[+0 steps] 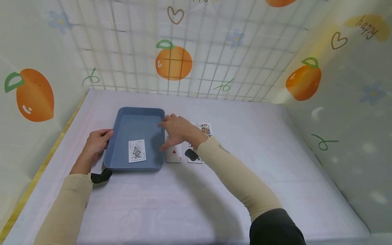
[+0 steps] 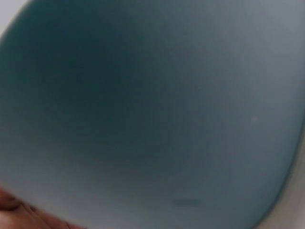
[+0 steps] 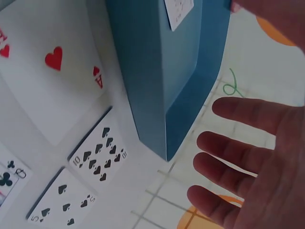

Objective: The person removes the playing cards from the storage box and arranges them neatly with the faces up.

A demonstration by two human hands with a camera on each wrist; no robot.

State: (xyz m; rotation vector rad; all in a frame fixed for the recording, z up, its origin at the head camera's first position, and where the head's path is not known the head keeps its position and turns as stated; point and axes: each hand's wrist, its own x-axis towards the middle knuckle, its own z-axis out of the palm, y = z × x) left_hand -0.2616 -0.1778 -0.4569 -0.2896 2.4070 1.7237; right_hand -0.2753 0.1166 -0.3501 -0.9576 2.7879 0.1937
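Observation:
My left hand (image 1: 97,144) grips the left side of a blue-grey tray (image 1: 139,119), thumb at its rim. In the left wrist view the tray (image 2: 190,119) fills nearly everything. A joker card (image 1: 136,151) lies face up in the tray. My right hand (image 1: 179,131) is over the tray's right rim, fingers spread and holding nothing. Under that hand and forearm lie face-up cards. In the right wrist view these are an ace of hearts (image 3: 52,76), a ten of spades (image 3: 98,149), a five of spades (image 3: 62,202) and a partly visible queen of clubs (image 3: 12,179).
A white cloth (image 1: 153,204) covers the table. Printed curtains with oranges surround it, and a wire grid (image 1: 208,51) stands behind the back one. Yellow edging (image 1: 43,165) runs along the left side. My right forearm (image 1: 235,173) crosses above the table.

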